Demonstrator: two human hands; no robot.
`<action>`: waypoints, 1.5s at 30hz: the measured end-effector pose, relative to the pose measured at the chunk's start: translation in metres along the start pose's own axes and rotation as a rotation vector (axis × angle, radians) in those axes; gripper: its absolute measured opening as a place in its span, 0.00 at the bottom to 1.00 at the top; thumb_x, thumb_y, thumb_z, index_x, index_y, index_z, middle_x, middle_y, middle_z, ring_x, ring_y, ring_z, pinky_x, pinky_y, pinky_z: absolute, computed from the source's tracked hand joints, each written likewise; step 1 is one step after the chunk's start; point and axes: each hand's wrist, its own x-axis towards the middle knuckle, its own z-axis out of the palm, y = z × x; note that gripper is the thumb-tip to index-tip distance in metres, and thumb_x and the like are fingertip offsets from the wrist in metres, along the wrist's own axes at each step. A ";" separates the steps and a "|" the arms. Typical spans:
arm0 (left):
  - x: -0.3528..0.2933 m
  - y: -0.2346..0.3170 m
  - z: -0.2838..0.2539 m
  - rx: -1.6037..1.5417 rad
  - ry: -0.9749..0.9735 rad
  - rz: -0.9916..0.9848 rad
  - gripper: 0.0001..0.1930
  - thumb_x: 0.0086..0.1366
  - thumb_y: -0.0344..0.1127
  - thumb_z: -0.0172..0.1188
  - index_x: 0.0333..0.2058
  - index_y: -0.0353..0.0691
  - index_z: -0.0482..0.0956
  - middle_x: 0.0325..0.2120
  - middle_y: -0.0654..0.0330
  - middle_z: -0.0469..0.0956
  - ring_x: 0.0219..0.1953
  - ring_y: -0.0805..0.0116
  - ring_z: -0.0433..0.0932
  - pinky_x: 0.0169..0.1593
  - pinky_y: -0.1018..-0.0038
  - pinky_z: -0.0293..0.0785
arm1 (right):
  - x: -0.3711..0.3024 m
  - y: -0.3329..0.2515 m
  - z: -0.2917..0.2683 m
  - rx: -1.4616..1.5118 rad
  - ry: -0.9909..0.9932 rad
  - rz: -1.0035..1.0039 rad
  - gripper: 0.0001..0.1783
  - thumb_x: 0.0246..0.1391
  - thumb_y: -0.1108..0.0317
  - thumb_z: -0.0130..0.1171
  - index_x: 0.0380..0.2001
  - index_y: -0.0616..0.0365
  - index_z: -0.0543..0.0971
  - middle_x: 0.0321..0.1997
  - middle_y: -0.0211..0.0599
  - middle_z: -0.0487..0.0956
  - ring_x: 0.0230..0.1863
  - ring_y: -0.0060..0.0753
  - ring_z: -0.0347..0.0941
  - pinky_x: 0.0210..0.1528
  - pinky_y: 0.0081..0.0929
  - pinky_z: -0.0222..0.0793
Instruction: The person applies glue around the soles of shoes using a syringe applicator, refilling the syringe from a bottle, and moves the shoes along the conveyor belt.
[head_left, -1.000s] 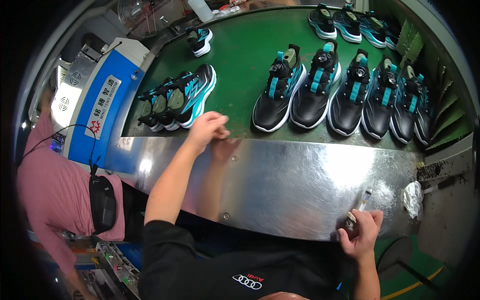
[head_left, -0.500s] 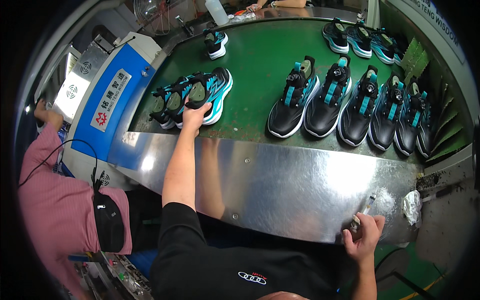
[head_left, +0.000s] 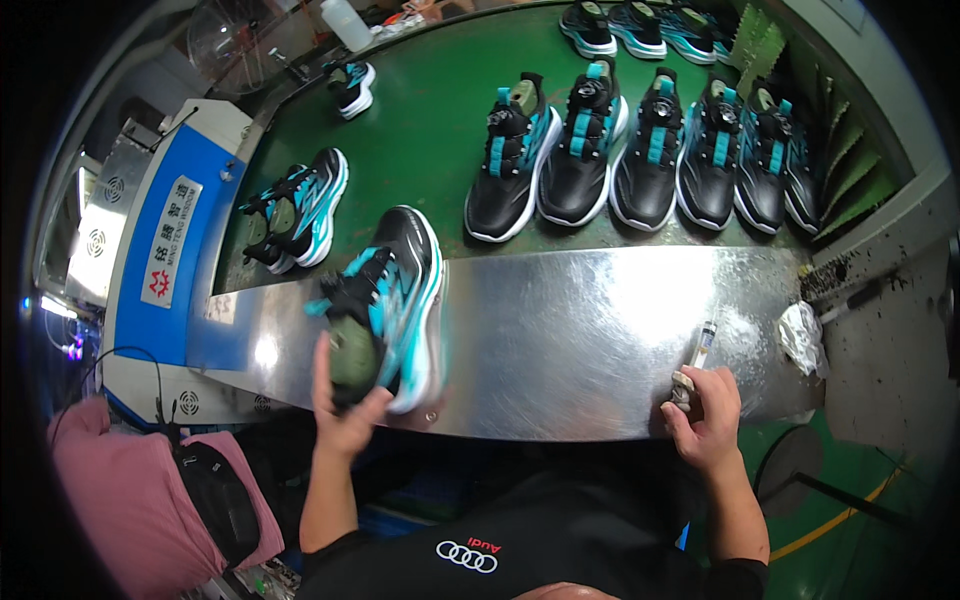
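A black and turquoise sneaker [head_left: 400, 265] with a white sole is in my left hand [head_left: 345, 410]. The fingers grip its heel end, and it hangs tilted over the steel ledge [head_left: 560, 350], toe pointing away, with a green insert [head_left: 350, 355] in its opening. At the ledge's right part, the thumb and fingers of my right hand [head_left: 712, 415] close round a small greyish lump [head_left: 682, 390]. A slim clear tube like a syringe [head_left: 703, 343] extends just beyond those fingers; I cannot tell whether it is joined to the lump.
Sneakers of the same kind stand in a row [head_left: 650, 165] on the green belt [head_left: 420, 120], with others at its left [head_left: 310, 215] and far side. Crumpled white wrapping [head_left: 801, 338] lies at the right. A person in pink [head_left: 120, 490] is at the left beside a blue-and-white machine [head_left: 165, 240].
My left hand has lifted one sneaker from the left group and brought it nearer, over the ledge. My right hand stays near the tube. The whole view has shifted.
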 end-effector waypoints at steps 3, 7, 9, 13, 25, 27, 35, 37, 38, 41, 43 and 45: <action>-0.025 0.008 0.014 -0.386 -0.065 -0.125 0.44 0.47 0.26 0.67 0.61 0.35 0.50 0.52 0.49 0.66 0.53 0.59 0.70 0.49 0.69 0.73 | -0.008 -0.001 -0.005 0.122 -0.026 0.102 0.23 0.37 0.69 0.67 0.40 0.62 0.74 0.26 0.39 0.73 0.25 0.37 0.65 0.28 0.28 0.61; 0.020 -0.017 -0.006 -0.715 -0.007 -0.303 0.24 0.54 0.30 0.57 0.50 0.38 0.62 0.40 0.60 0.72 0.39 0.68 0.75 0.39 0.74 0.75 | -0.035 0.003 -0.020 0.326 -0.029 0.403 0.23 0.41 0.69 0.66 0.42 0.63 0.73 0.29 0.36 0.73 0.28 0.28 0.68 0.31 0.21 0.64; 0.068 -0.056 -0.015 -0.578 0.061 -0.321 0.17 0.59 0.33 0.53 0.47 0.37 0.66 0.39 0.62 0.71 0.36 0.75 0.73 0.38 0.79 0.71 | -0.039 -0.001 -0.029 0.502 0.075 0.500 0.22 0.44 0.70 0.65 0.44 0.64 0.72 0.33 0.32 0.73 0.33 0.20 0.68 0.36 0.16 0.65; 0.142 -0.087 -0.005 -0.548 -0.062 -0.422 0.19 0.64 0.42 0.53 0.46 0.32 0.70 0.37 0.60 0.75 0.34 0.75 0.74 0.38 0.80 0.69 | -0.040 0.001 -0.046 0.686 0.170 0.580 0.25 0.46 0.73 0.62 0.49 0.65 0.69 0.36 0.31 0.74 0.36 0.19 0.69 0.41 0.17 0.66; 0.137 0.070 0.066 -0.820 -0.188 -0.035 0.23 0.56 0.36 0.60 0.46 0.35 0.63 0.38 0.56 0.73 0.37 0.68 0.76 0.43 0.71 0.75 | -0.019 -0.034 -0.058 0.724 -0.018 0.428 0.22 0.44 0.71 0.62 0.44 0.65 0.71 0.34 0.35 0.77 0.34 0.20 0.71 0.40 0.18 0.66; 0.126 0.086 0.083 -0.996 -0.215 0.094 0.26 0.54 0.37 0.61 0.49 0.33 0.64 0.42 0.54 0.73 0.41 0.65 0.75 0.49 0.70 0.72 | -0.007 -0.038 -0.059 0.740 -0.030 0.423 0.24 0.43 0.70 0.63 0.45 0.66 0.70 0.34 0.36 0.77 0.34 0.21 0.71 0.40 0.19 0.66; 0.092 0.056 0.090 -1.371 -0.439 -0.048 0.37 0.48 0.35 0.66 0.57 0.39 0.60 0.50 0.55 0.71 0.53 0.60 0.70 0.57 0.63 0.65 | 0.065 -0.082 -0.047 1.080 -0.210 0.141 0.41 0.32 0.49 0.73 0.43 0.67 0.69 0.31 0.45 0.76 0.31 0.35 0.75 0.34 0.24 0.69; 0.087 0.054 0.085 -1.366 -0.460 -0.054 0.38 0.46 0.31 0.66 0.57 0.40 0.60 0.49 0.55 0.71 0.53 0.61 0.70 0.57 0.63 0.65 | 0.083 -0.098 -0.041 1.337 -0.313 0.084 0.39 0.35 0.48 0.72 0.42 0.67 0.69 0.29 0.48 0.77 0.28 0.34 0.74 0.29 0.24 0.67; 0.085 0.053 0.088 -1.389 -0.442 -0.019 0.39 0.45 0.30 0.67 0.57 0.41 0.58 0.48 0.56 0.71 0.52 0.62 0.70 0.57 0.63 0.65 | 0.091 -0.105 -0.037 1.352 -0.321 0.053 0.37 0.39 0.44 0.67 0.41 0.64 0.70 0.27 0.49 0.77 0.26 0.34 0.73 0.28 0.26 0.64; 0.081 0.050 0.090 -1.363 -0.477 0.014 0.42 0.40 0.28 0.70 0.55 0.43 0.57 0.46 0.60 0.69 0.51 0.67 0.68 0.55 0.67 0.64 | 0.108 -0.118 -0.026 1.485 -0.389 -0.046 0.36 0.42 0.41 0.63 0.41 0.63 0.71 0.27 0.48 0.77 0.26 0.35 0.73 0.31 0.30 0.64; 0.079 0.049 0.092 -1.216 -0.396 0.030 0.41 0.36 0.37 0.72 0.50 0.41 0.60 0.43 0.51 0.72 0.48 0.60 0.71 0.51 0.65 0.69 | 0.113 -0.125 -0.026 1.462 -0.405 -0.013 0.35 0.45 0.40 0.60 0.41 0.63 0.72 0.26 0.48 0.78 0.27 0.36 0.72 0.34 0.33 0.64; 0.079 0.045 0.094 -1.239 -0.401 0.078 0.40 0.36 0.37 0.73 0.49 0.43 0.60 0.43 0.49 0.72 0.47 0.58 0.72 0.50 0.64 0.70 | 0.120 -0.132 -0.021 1.477 -0.428 -0.003 0.34 0.46 0.41 0.60 0.41 0.64 0.73 0.26 0.47 0.78 0.29 0.38 0.72 0.34 0.33 0.64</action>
